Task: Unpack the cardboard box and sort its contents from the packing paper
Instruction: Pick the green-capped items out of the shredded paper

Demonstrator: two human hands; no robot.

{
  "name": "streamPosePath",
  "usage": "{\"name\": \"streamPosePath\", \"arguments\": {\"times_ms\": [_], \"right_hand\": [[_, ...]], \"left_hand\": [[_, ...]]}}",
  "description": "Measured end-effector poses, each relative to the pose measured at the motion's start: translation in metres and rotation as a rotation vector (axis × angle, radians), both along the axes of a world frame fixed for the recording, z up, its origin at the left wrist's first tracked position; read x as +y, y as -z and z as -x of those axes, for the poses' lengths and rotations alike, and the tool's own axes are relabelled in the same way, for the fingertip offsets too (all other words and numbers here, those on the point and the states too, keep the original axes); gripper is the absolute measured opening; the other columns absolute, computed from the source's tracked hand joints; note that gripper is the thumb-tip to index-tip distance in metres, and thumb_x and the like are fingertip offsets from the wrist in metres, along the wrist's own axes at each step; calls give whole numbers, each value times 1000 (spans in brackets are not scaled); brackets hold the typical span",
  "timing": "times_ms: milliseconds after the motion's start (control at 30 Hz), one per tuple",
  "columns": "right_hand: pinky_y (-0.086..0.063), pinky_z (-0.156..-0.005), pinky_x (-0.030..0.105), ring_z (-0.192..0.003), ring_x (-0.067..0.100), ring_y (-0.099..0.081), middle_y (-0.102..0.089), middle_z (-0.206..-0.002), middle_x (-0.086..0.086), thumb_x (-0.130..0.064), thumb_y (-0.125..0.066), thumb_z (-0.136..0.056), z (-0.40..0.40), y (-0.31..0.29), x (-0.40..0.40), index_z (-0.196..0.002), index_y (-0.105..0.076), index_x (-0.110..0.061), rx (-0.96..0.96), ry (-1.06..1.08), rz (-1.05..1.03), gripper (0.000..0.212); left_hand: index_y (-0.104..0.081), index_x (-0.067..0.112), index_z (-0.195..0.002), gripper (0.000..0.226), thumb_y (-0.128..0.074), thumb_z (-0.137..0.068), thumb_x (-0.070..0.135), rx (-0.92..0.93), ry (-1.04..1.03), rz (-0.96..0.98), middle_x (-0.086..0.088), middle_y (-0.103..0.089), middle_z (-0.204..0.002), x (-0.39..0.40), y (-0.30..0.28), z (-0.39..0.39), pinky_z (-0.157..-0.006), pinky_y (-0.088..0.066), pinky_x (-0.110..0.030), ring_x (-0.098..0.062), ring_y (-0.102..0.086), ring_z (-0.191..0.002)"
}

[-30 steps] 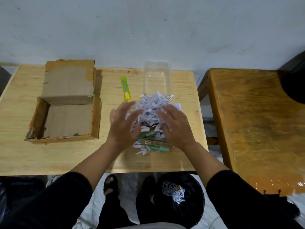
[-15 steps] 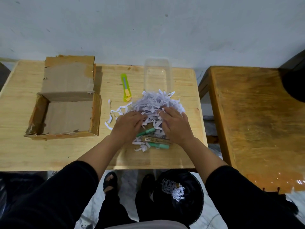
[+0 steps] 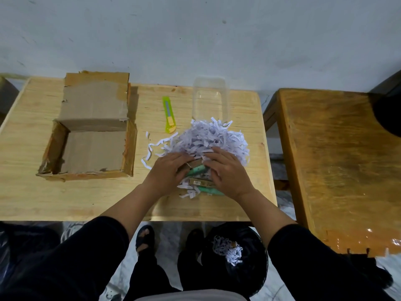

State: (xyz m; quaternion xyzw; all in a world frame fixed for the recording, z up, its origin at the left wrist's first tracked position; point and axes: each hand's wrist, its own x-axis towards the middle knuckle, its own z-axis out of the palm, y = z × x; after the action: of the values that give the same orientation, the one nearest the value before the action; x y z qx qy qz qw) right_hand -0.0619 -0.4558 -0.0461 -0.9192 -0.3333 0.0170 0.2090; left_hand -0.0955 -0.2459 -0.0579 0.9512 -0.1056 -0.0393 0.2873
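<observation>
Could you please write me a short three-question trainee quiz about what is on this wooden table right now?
1. True or false: the open brown cardboard box holds shredded paper.
2. Which lies between the box and the clear plastic container? A) a green and yellow utility knife B) scissors C) a roll of tape
3. Fill in: below the table edge, the black bin on the floor holds some white ____.

Key
1. False: its inside shows bare cardboard; the pile of white shredded paper lies on the light wooden table, under the left hand and right hand.
2. A
3. shredded paper
</observation>
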Motion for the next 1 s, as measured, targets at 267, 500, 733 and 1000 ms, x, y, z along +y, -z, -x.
{"name": "streamPosePath", "arguments": {"times_ms": [267,500,733,1000], "right_hand": [[-49,-92,42,-119,27,-56,-68,-115,3,-19,-48,-79,-6,-2,5,-107,-67,-11,-62,111,2,35],[-44,-85,38,-110,21,-56,-69,-108,-4,-22,-51,-77,-3,-3,19,-104,-69,-17,-138,-125,25,33],[-48,-83,38,-108,21,-60,-70,-106,-4,-26,-46,-77,-9,4,6,-109,-68,-19,-80,-12,128,40],[-47,-80,42,-104,28,-61,-69,-103,6,-15,-71,-62,-11,2,10,-112,-63,-15,7,32,104,51]], "left_hand": [[-59,11,-119,38,-44,-90,30,166,-157,-26,-10,-57,-123,2,3,2,-89,-43,-44,-32,-45,-118],[-55,6,-114,25,-42,-95,17,194,-176,-48,-15,-55,-114,4,3,3,-80,-37,-38,-34,-45,-109],[-51,9,-114,24,-34,-99,15,330,-148,-65,-14,-51,-118,9,2,-3,-85,-37,-39,-34,-43,-112],[-51,6,-115,27,-31,-100,17,441,-137,-8,-15,-48,-119,11,-4,-10,-86,-33,-33,-32,-45,-111]]}}
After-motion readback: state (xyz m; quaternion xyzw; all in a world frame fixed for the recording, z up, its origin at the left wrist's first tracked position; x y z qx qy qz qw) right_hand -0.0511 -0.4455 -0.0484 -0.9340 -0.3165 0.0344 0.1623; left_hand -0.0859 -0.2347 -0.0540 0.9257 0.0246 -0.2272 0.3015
